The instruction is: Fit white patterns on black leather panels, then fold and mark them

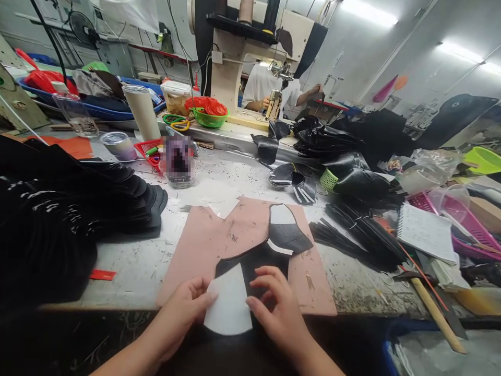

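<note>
Around the two hands the table (129, 271) is crowded. To the left of the left hand (183, 308) lies a big stack of black pieces (58, 219), and a small red tag (102, 274) is on the table between this stack and the hand. To the right of the right hand (274, 308) there is a bundle of black strips (360, 235), a notebook (425, 232) and a hammer (430, 303) with a wooden handle. Beyond the hands stand a glass jar (179, 162), a metal cup (143, 112) and a sewing machine (250, 57); nothing stands between the hands and their work. Behind the machine another person in a white shirt (260, 86) is working.

The table top is pale, scratched and dirty, and a pink board (219, 240) lies on it just under the hands. The room is a workshop with bright tube lamps (368, 13) above.

The left hand pinches the left edge of a white piece (229, 308) between thumb and fingers. The right hand is bent, with its fingertips pressing on the black piece (266, 261), right beside the white piece; whether it grips anything I cannot tell. The white piece lies between both hands, on the black piece, at the near edge of the board.
</note>
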Action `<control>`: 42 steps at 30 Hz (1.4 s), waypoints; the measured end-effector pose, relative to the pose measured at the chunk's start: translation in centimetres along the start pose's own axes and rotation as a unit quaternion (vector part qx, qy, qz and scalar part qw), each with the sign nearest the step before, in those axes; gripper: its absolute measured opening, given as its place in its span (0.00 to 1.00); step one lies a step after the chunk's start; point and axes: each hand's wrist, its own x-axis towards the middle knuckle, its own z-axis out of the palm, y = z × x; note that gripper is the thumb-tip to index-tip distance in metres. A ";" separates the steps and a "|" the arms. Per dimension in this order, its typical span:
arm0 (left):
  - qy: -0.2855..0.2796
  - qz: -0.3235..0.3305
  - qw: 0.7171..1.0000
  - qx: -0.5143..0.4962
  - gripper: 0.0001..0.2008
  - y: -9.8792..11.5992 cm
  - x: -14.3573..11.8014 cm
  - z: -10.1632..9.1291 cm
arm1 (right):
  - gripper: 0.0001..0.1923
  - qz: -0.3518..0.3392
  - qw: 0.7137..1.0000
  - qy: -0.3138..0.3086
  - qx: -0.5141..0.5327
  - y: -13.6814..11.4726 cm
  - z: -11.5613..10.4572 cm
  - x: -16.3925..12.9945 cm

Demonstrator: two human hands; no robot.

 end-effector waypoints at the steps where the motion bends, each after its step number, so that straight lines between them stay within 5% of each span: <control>1: -0.012 -0.004 1.000 0.017 0.20 -0.2 0.1 0.0 | 0.03 0.071 0.996 -0.015 0.049 0.2 0.0 0.0; 4: 0.004 0.011 0.998 0.063 0.20 -0.8 0.5 0.1 | 0.03 0.192 0.967 -0.046 0.159 0.8 0.4 0.3; 7: 0.062 0.030 0.991 0.112 0.20 -1.0 1.3 0.2 | 0.06 0.236 0.957 -0.024 0.170 1.4 0.7 0.8; 11: 0.073 0.073 0.970 0.218 0.14 -0.6 1.9 0.1 | 0.08 0.164 0.983 -0.017 0.081 2.2 0.6 1.8; 17: 0.098 0.141 0.894 0.414 0.06 -0.1 2.1 -0.3 | 0.09 0.096 0.995 -0.023 0.012 2.8 0.7 2.9; 38: 0.104 0.133 0.844 0.510 0.08 0.5 3.0 0.1 | 0.11 0.089 0.994 -0.025 -0.050 2.8 1.1 3.3; 42: 0.081 0.150 0.776 0.608 0.04 0.8 3.0 0.2 | 0.12 0.069 0.990 -0.031 -0.120 2.6 1.6 3.0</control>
